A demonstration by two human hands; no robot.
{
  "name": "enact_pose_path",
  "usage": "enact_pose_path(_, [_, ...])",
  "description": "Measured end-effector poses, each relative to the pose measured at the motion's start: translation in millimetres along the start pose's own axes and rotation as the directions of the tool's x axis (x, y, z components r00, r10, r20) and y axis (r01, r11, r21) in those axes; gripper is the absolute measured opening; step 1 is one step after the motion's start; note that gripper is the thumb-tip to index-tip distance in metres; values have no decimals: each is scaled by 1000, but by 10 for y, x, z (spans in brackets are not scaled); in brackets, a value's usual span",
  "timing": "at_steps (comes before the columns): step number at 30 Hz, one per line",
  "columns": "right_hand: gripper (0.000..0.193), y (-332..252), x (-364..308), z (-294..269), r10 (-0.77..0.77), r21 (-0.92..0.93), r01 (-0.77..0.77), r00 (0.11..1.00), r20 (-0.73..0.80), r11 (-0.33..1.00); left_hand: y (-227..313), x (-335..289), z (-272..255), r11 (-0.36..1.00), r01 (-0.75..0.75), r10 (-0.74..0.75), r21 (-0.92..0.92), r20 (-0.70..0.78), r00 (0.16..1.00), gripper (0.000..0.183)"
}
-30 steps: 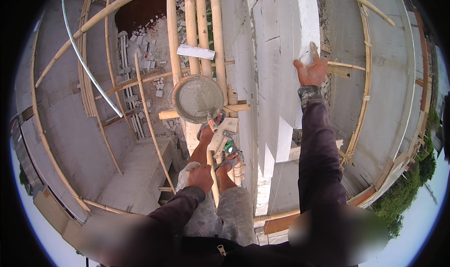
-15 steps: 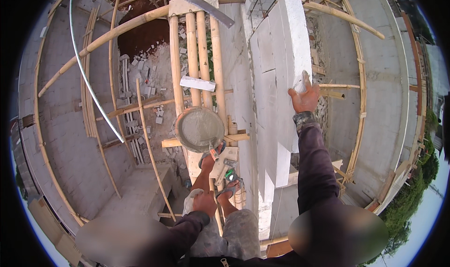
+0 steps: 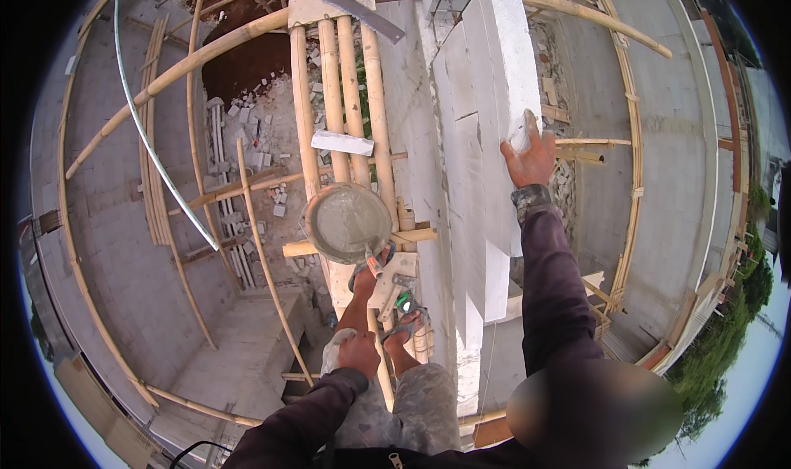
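Two bare hands above a bamboo scaffold, seen from the head. Nearest, the left hand (image 3: 359, 353) rests on the bent left knee, its fingers folded; whether they pinch the cloth cannot be told. Beyond it, the sandalled feet (image 3: 401, 331) stand apart, a small green object (image 3: 404, 302) between them. Past the left foot sits a round bucket (image 3: 310, 228) of grey mortar (image 3: 350, 214) — a trowel (image 3: 375, 263) leans at its near rim, handle outward. To the right, the right hand (image 3: 530, 158) lies on top of a long white block (image 3: 509, 57), part of the wall; thumb and forefinger are spread, the remaining fingers partly hidden. Farther along, a short white offcut (image 3: 342, 143) lies across the bamboo poles (image 3: 327, 74). Farthest on the scaffold, a handsaw (image 3: 360, 14) lies slantwise over a board (image 3: 309, 10) — rubble (image 3: 247, 131) shows on the ground below.
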State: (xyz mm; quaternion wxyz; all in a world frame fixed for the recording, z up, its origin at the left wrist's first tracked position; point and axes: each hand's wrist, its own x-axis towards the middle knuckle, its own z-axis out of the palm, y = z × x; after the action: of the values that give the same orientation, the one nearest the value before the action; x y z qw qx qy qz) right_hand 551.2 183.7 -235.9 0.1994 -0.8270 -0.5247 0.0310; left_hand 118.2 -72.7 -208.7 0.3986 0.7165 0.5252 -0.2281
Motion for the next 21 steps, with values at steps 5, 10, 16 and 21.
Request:
enact_pose_path(5, [78,142,12,-56,-33,74,29,998,55,997,-64,-1,75,999,-21,21,31,-4,1000,18])
enact_pose_path(10, [84,212,-213,-150,-35,146,32,999,15,989,-76,-14,48,998,-25,22,65,36,999,19])
enact_pose_path(16, [102,186,-843,-309,105,60,-110,991,85,992,-90,-2,-5,994,-22,10,102,119,993,29])
enact_pose_path(21, [109,189,-1318,-426,203,-66,-194,962,181,979,-116,6,37,993,-5,-11,115,142,990,27])
